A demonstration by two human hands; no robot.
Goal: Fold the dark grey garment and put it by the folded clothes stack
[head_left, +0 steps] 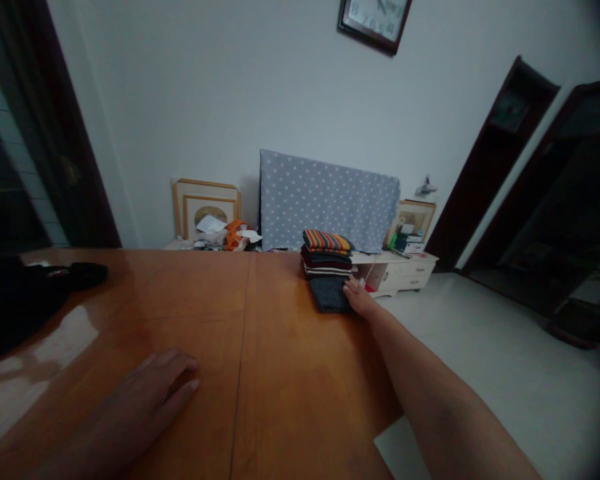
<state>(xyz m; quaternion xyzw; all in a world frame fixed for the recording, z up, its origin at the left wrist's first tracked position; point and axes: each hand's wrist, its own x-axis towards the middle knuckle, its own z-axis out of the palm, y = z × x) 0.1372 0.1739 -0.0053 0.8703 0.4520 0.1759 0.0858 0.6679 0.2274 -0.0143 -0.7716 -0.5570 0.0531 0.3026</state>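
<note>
My right hand [360, 298] reaches far across the wooden table [280, 373], its fingers closed at the right edge of a dark grey folded garment [330, 295]. That garment lies flat against the front of a stack of folded clothes [326, 259]. Dark, maroon and white layers show in the stack, with a striped orange, yellow and red folded cloth [326, 240] on top. My left hand [163, 383] is over the near left of the table, thumb and fingers apart, holding nothing. Its wrist is dim and blurred.
Black clothing [25, 300] lies at the table's left edge. Beyond the table stands a low white cabinet [405, 273], with a polka-dot cloth [325, 200] draped over something on it. Picture frames [207, 200] and an orange bundle [234, 233] are behind. Tiled floor [490, 333] stretches right.
</note>
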